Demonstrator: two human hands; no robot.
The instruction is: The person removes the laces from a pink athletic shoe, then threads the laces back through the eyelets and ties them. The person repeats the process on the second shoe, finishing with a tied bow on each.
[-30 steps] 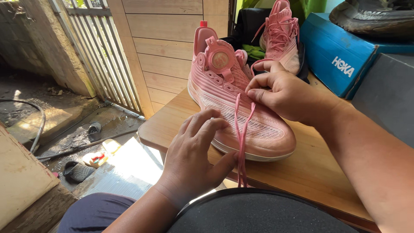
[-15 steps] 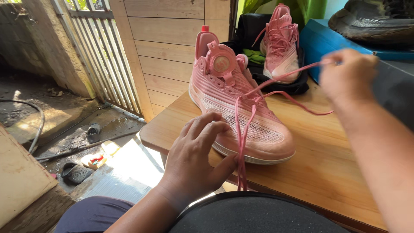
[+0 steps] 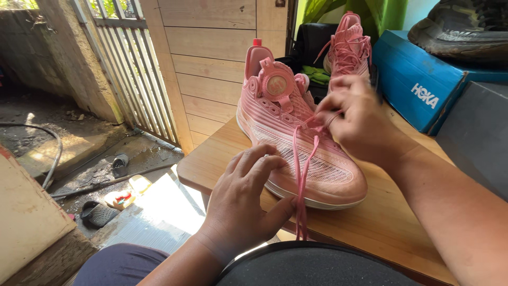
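— Pink sneaker [image 3: 296, 143] first: where does it sit?

— On the near left corner of the wooden table [image 3: 391, 212], toe toward me, heel toward the plank wall. Its pink lace [image 3: 302, 175] runs down over the toe and hangs off the table edge.

— What is your left hand doing?

— My left hand [image 3: 246, 196] rests against the shoe's side near the toe, fingers curled loosely over the mesh, closed on nothing. The hanging lace passes just beside my thumb.

— And the right?

— My right hand [image 3: 354, 119] is over the eyelets at mid-shoe, fingertips pinched together on the lace.

— Anything else around?

— A second pink sneaker [image 3: 346, 47] stands behind on dark cloth, beside a blue shoebox [image 3: 418, 90] with a dark shoe [image 3: 460, 26] on top.
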